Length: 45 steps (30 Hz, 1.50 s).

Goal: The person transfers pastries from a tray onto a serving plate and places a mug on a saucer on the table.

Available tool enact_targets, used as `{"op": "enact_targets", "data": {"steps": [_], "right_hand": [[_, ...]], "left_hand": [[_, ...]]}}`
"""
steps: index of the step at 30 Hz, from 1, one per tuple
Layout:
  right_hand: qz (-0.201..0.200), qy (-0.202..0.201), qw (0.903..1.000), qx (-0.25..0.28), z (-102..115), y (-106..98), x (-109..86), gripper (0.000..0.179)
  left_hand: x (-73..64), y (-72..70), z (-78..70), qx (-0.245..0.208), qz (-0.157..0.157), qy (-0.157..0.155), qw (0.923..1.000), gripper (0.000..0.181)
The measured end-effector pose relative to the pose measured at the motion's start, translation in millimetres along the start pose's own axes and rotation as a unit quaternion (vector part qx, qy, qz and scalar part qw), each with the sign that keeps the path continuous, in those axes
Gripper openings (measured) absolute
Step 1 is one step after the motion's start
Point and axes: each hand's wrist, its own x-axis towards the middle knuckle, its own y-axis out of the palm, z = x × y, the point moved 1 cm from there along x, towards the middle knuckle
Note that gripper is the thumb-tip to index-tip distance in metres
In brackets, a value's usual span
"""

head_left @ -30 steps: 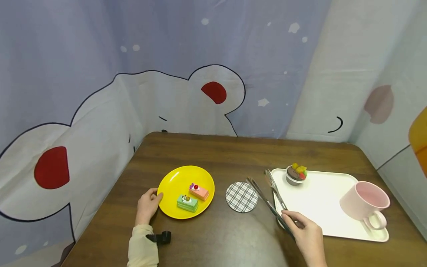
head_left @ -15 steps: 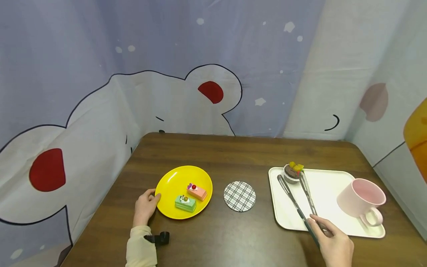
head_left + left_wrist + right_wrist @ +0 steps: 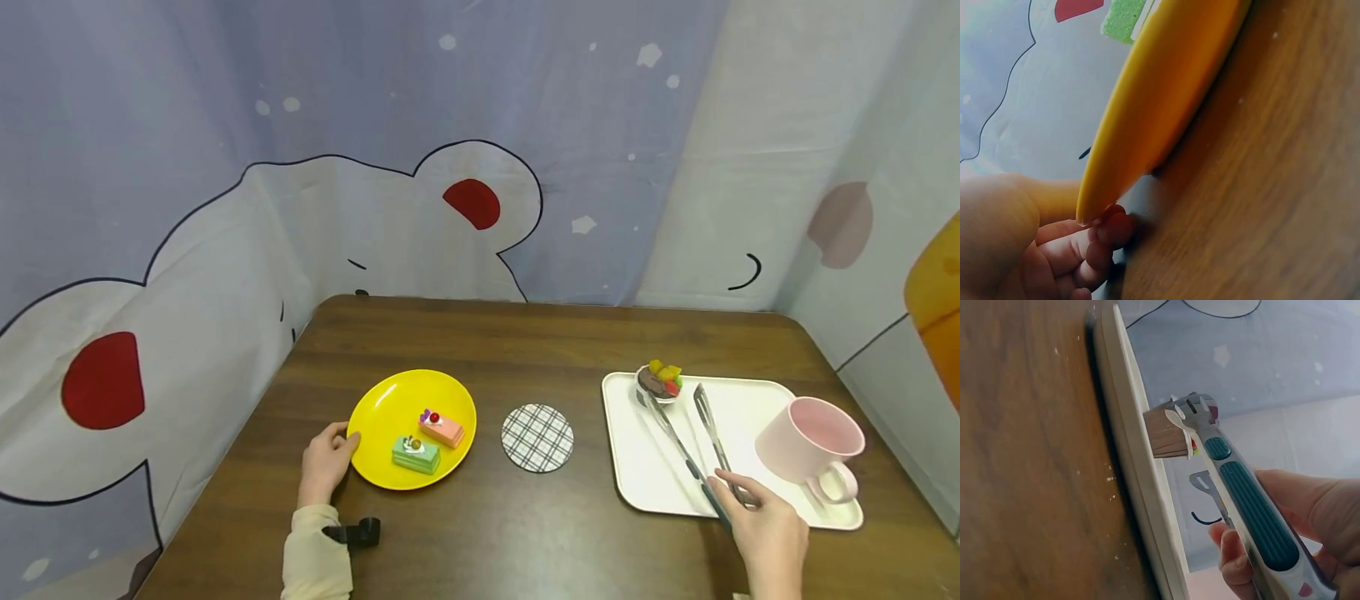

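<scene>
Yellow plate [image 3: 378,408]: left of centre in the lower half of the head view, flat on the brown table [image 3: 487,533]
Left hand [image 3: 326,460]: at the plate's left edge, rim pinched, thumb above and curled fingers below
Green cake slice [image 3: 416,457]: on the plate, nearer its lower edge
Pink cake slice [image 3: 442,429]: just beside it, up and right
Checked coaster [image 3: 537,438]: lower centre
White tray [image 3: 637,479]: lower right
Cupcake [image 3: 651,383]: tray's upper left corner
Tongs [image 3: 1260,515]: over the tray, arms spread wide, left tip overlapping the cupcake's near side; cannot tell whether touching
Right hand [image 3: 772,533]: lower right, holding the tongs
Pink mug [image 3: 798,446]: tray's right side, handle toward the viewer
</scene>
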Motion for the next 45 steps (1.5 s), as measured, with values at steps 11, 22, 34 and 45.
{"op": "enact_targets", "data": {"steps": [11, 22, 34, 45], "right_hand": [[0.018, -0.019, 0.9996, 0.007, 6.5, 12.0, 16.1, 0.017], [0.040, -0.033, 0.9986, -0.007, 15.6, 22.8, 22.9, 0.022], [0.088, -0.035, 0.9944, -0.047, 18.9, 26.0, 23.5, 0.036], [0.076, -0.057, 0.9941, -0.051, 14.8, 29.2, 19.0, 0.027]], "left_hand": [[-0.4, -1.2, -0.5, 0.007, -0.002, -0.001, 1.0000, 0.046], [-0.2, 0.6, -0.9, -0.002, -0.001, -0.002, 1.0000, 0.045], [-0.1, 1.3, -1.5, -0.003, -0.002, -0.003, 1.0000, 0.044], [0.2, -0.2, -1.3, 0.005, -0.003, 0.009, 0.9999, 0.043]]}}
